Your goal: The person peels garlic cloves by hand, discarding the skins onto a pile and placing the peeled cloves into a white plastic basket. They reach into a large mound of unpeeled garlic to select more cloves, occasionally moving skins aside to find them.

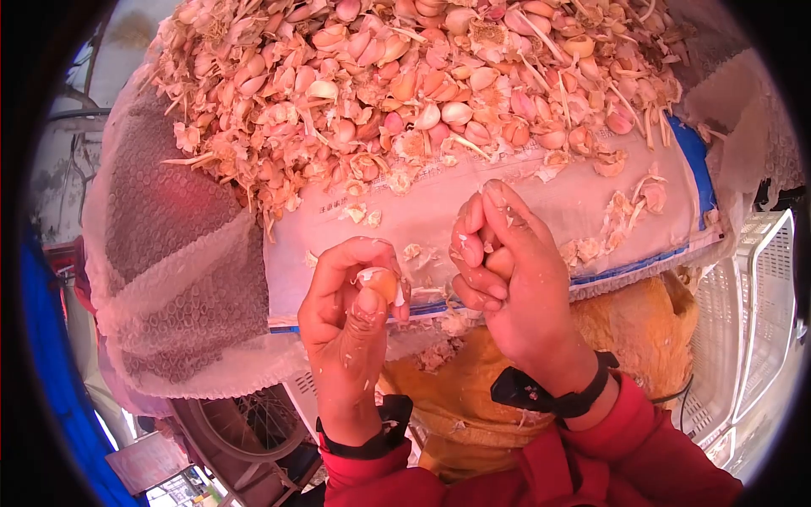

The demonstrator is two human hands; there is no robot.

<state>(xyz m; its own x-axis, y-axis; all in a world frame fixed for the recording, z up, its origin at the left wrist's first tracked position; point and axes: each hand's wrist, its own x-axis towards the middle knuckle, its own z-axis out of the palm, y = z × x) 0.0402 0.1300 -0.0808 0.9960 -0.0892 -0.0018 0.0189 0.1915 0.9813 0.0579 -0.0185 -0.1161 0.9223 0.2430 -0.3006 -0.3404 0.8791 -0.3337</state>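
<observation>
A garlic clove (pixel 380 283), partly bare and yellowish with a bit of white skin on it, is pinched between the thumb and bent fingers of my left hand (pixel 346 317). Beside it, my right hand (pixel 528 279) is closed, thumb and index finger drawn together at the top. Between its curled fingers and palm a rounded orange-tan shape shows, which looks like another garlic clove (pixel 500 262); most of it is hidden. Flecks of skin stick to both hands. Beyond them lies a large heap of garlic cloves (pixel 405 93) mixed with dry husks and stalks.
The heap rests on a pale printed sack (pixel 372 241) with blue edges, over bubble wrap (pixel 203 304). Loose husks (pixel 625 215) lie on the sack at right. Below are a yellow sack (pixel 456 389) and a spoked wheel (pixel 253 422). White plastic crates (pixel 743 313) stand at right.
</observation>
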